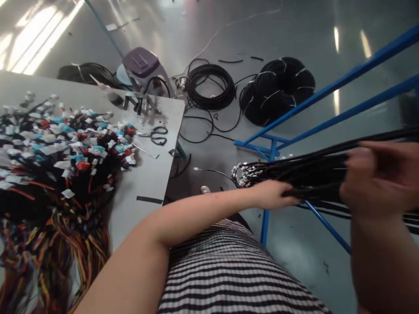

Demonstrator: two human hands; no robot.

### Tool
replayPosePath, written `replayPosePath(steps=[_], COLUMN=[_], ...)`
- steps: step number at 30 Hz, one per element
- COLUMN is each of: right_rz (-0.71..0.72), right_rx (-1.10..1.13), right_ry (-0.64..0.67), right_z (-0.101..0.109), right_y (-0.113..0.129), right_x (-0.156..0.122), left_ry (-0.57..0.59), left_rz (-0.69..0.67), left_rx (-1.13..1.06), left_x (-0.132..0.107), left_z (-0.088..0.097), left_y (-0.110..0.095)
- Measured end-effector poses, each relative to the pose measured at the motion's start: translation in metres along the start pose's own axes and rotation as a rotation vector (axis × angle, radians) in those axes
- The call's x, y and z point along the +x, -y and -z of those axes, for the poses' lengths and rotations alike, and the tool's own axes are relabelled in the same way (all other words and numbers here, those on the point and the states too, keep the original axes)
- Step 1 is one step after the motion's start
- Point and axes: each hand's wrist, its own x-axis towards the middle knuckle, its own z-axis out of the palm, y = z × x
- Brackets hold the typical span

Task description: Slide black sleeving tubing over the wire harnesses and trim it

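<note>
A long bundle of black cables (314,174) lies across the blue rack on my right. White-tipped ends (247,172) gather at its near left end. My left hand (278,195) reaches across my body, its fingers closed around black cable at the lower side of the bundle. Farther right, my right hand (384,179) is curled with thumb and fingers together at the upper strands. Its palm and part of the cable there are hidden, so what exactly lies in its fingers is unclear.
Left stands a table (147,174) bearing a heap of wire harnesses (75,144) with white, blue and orange connectors, scissors (155,136) and a metal hook (147,151). Coiled black tubing (281,87), a cable coil (209,87) and a purple-topped stool (140,61) are on the floor. Blue rack bars (327,91) slant rightward.
</note>
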Motion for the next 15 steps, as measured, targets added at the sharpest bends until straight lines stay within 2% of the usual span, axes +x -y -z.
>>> replayPosePath(steps=[1, 3, 5, 7, 9, 11, 13, 15], right_rz=[0.08, 0.195, 0.203, 0.149, 0.067, -0.006, -0.029, -0.004], right_rx=[0.024, -0.012, -0.2, -0.41, -0.565, -0.656, -0.687, -0.679], right_ry=[0.121, 0.492, 0.863, 1.087, 1.198, 1.275, 1.338, 1.366], right_z=[-0.017, -0.069, -0.137, -0.209, -0.27, -0.311, -0.334, -0.344], right_y=[0.008, 0.017, 0.015, 0.001, -0.024, -0.051, -0.072, -0.083], right_x=[0.007, 0.028, 0.045, 0.05, 0.041, 0.023, 0.005, -0.01], left_ry=[0.046, 0.083, 0.062, 0.039, 0.017, -0.037, -0.116, -0.206], left_rz=[0.026, 0.073, 0.133, 0.235, 0.404, 0.61, 0.838, 1.044], left_rx=[-0.025, -0.016, 0.01, 0.0, -0.071, -0.188, -0.307, -0.438], left_x=[-0.007, -0.022, -0.04, -0.065, -0.102, -0.15, -0.201, -0.245], left_z=[-0.022, -0.056, -0.077, -0.087, -0.093, -0.103, -0.121, -0.146], left_y=[0.024, 0.07, 0.11, 0.142, 0.167, 0.184, 0.189, 0.184])
